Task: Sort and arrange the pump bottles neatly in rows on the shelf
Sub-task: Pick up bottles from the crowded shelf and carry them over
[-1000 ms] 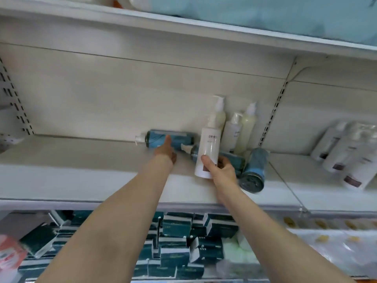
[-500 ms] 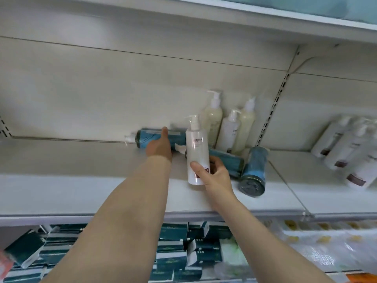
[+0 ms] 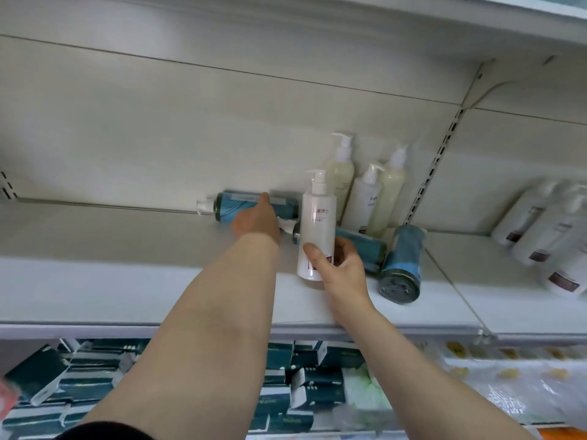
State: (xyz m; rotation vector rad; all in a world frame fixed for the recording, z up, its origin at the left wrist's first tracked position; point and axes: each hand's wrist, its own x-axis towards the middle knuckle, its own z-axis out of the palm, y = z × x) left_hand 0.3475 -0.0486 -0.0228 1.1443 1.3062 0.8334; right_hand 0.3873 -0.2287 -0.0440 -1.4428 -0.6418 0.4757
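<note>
On the white shelf [image 3: 95,281] — the largest thing in view — the pump bottles crowd toward two o'clock of the middle. Three pale bottles [image 3: 365,192] stand upright against the back panel. Three teal bottles lie on their sides: one far back at twelve o'clock [image 3: 232,206], its long axis running nine to three with the pump toward nine; a second [image 3: 362,246] partly hidden behind the white bottle; a third [image 3: 401,265] at three o'clock, base toward the camera.

The white pump bottle [image 3: 317,230] stands upright near the shelf's middle, pump at twelve. The right hand [image 3: 341,268] holds it low on the body, thumb across the front and fingers round the back — that grip is closed on the bottle. The left hand [image 3: 259,217] rests on the far teal bottle with fingers reaching over it; whether they are curled round it I cannot tell, since the back of the hand hides them.

The left hand is plainly the nearer one to that lying bottle, so standing it up likely means swinging its pump end from nine toward twelve.
</note>
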